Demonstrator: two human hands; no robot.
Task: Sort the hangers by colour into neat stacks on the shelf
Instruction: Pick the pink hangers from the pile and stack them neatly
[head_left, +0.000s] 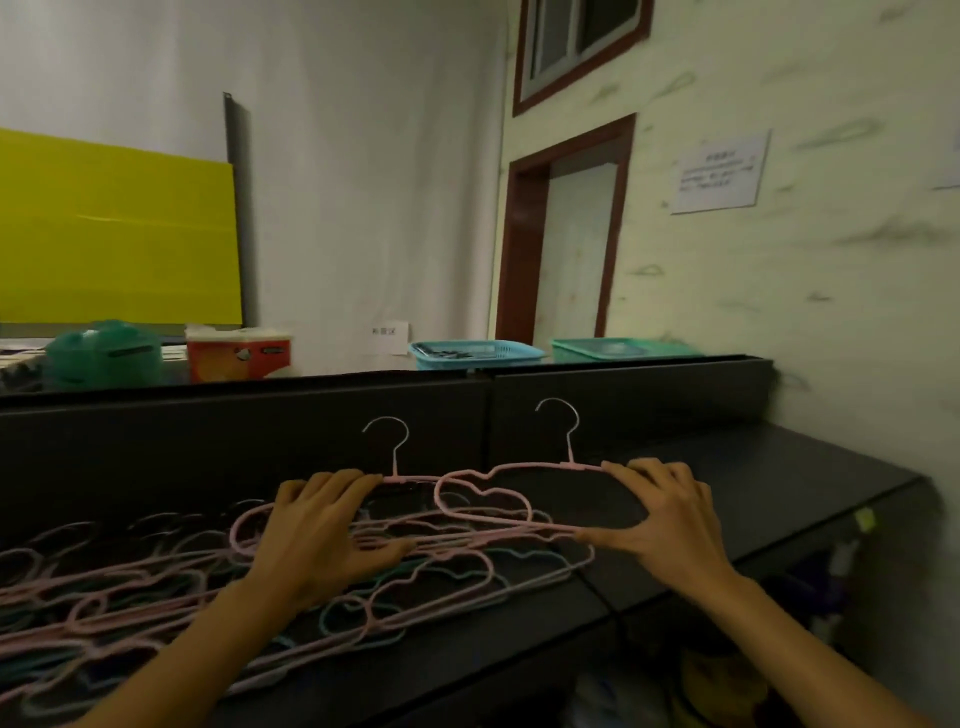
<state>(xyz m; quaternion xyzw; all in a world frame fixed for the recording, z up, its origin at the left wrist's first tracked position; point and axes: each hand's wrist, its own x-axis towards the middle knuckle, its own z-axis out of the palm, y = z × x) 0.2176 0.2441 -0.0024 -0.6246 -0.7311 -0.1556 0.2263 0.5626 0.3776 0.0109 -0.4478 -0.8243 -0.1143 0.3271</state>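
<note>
1. Work surface: a dark shelf (753, 478) runs along a black back panel (260, 441), with a pale wall to the right.
2. Hanger pile (156, 597): a loose, overlapping heap of pink and teal hangers lies on the left and centre of the shelf – colours are mixed together, not separated.
3. Right pink hanger (488, 499): it lies at the right edge of the pile, its hook standing up against the back panel.
4. Right hand (660, 514): fingers curl over the top bar of the right pink hanger near its hook while the thumb presses the lower bar – the hand is clamped on this hanger.
5. Left pink hanger (400, 480): it sits partly under the right pink hanger, its own hook upright against the back panel.
6. Left hand (322, 530): fingers lie over the top bar of the left pink hanger, thumb stretched toward the middle of the pile; whether it grips or only rests on the hanger cannot be told.
7. Beyond the panel: a blue basket (475, 353), a green basket (613, 348), a red-and-white tissue pack (239, 353) and a green container (104, 353).
8. Background: a yellow board (114, 228), a door frame (561, 228) and a paper notice (719, 174) on the wall.
</note>
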